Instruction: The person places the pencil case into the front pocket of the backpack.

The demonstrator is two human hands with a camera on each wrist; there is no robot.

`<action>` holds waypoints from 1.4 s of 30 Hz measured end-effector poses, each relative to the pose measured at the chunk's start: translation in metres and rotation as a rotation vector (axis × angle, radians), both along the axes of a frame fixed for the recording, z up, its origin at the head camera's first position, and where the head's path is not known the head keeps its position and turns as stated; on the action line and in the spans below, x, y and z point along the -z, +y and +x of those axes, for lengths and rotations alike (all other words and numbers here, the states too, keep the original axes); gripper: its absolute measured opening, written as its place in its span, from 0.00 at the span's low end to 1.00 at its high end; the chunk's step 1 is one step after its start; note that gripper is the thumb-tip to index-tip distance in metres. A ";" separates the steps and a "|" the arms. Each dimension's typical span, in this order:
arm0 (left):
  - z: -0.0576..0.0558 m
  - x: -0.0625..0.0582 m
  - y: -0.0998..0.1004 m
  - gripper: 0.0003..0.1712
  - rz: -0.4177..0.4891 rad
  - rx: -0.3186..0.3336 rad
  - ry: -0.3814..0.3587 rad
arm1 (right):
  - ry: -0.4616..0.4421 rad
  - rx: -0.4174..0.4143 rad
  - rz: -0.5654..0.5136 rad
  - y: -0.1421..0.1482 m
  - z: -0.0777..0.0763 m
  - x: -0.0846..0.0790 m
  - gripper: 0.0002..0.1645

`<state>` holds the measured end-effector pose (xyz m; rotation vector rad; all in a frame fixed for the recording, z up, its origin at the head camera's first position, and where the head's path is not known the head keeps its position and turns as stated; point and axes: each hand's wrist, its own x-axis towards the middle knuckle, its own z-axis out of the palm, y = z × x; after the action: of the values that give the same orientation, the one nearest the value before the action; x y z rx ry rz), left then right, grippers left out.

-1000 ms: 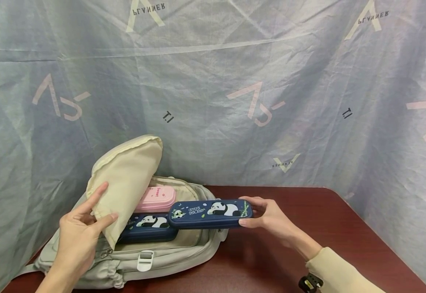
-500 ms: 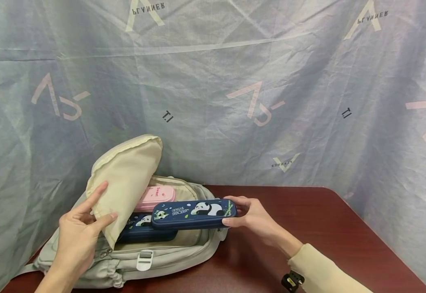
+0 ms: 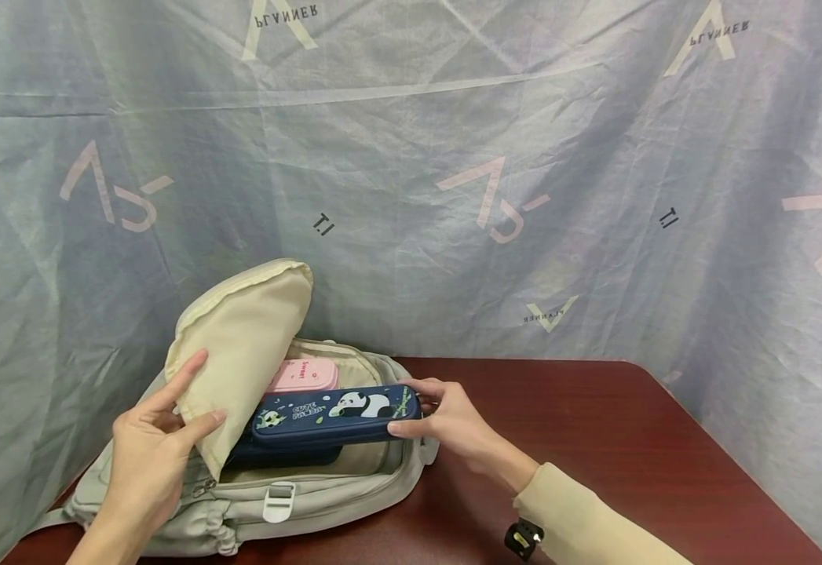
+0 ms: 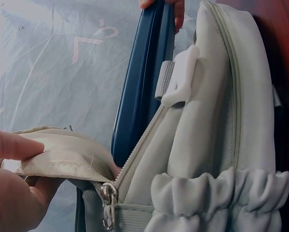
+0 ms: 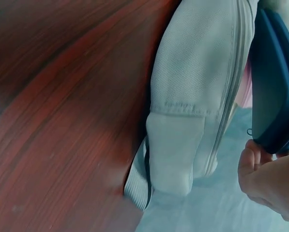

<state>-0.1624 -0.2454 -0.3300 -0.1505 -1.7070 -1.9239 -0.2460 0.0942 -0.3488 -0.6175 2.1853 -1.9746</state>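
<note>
A pale grey-green backpack [image 3: 354,502] lies on its back with its cream-lined flap [image 3: 248,345] folded up. The left hand [image 3: 152,447] pinches the flap's edge between thumb and fingers, seen also in the left wrist view. With thumb and fingers at its right end, the right hand [image 3: 446,416] grips a navy panda pencil case [image 3: 340,412] held level over the backpack's opening. Beneath it, a second navy pencil case [image 3: 290,457] lies inside, mostly covered. Behind them sits a pink pencil case [image 3: 308,374], its left part hidden by the flap.
The backpack rests on a dark red wooden table [image 3: 559,424], towards its left side. A grey printed cloth [image 3: 411,196] hangs behind and around the table. A white buckle [image 3: 279,502] and a zip pull [image 3: 204,488] are on the backpack's near side.
The right hand has moved left with the navy pencil case, from the backpack's right edge to over its opening, covering more of the case inside. The left hand and flap stay in place.
</note>
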 end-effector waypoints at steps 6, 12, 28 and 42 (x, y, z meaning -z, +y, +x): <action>0.000 0.000 0.000 0.45 0.008 0.013 0.002 | -0.011 0.023 0.008 -0.015 0.001 -0.001 0.41; 0.001 -0.001 0.001 0.45 0.003 0.003 0.007 | -0.006 0.030 0.025 -0.027 0.001 -0.001 0.40; 0.002 -0.001 0.000 0.45 0.005 0.036 0.029 | 0.019 -0.002 0.028 -0.048 -0.001 0.003 0.36; 0.003 -0.001 0.001 0.44 0.002 0.019 0.014 | 0.001 -0.066 0.001 -0.049 -0.005 0.011 0.39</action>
<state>-0.1597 -0.2442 -0.3285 -0.1799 -1.7009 -1.9338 -0.2512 0.0453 -0.3594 -0.6820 2.1377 -1.9403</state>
